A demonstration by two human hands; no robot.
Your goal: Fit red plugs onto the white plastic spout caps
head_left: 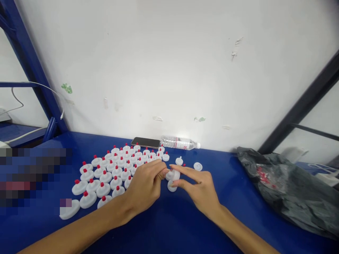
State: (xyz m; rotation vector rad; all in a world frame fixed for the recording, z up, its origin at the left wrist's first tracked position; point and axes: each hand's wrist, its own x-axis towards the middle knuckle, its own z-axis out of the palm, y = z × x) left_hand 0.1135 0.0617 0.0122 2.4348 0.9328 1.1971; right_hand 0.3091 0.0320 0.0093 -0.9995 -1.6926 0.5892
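My right hand (200,187) pinches a white plastic cap (176,175) between thumb and forefinger, in front of my body. My left hand (147,181) is closed, its thumb and forefinger pressed together right beside that cap; whatever they hold is hidden. Just below the pinched cap another white cap (172,187) rests on the blue table. To the left stand several rows of white round caps with red tips (105,176), partly covered by my left hand and forearm. Beyond my right hand lie a white cap with a bare spout (179,161) and a flat white cap (197,166).
Against the wall lie a phone (145,142) and a clear water bottle (177,142) on its side. A dark plastic bag (288,197) covers the table's right side, with a clear bag of small red pieces (267,177) on it. Blue metal posts (39,67) frame the left.
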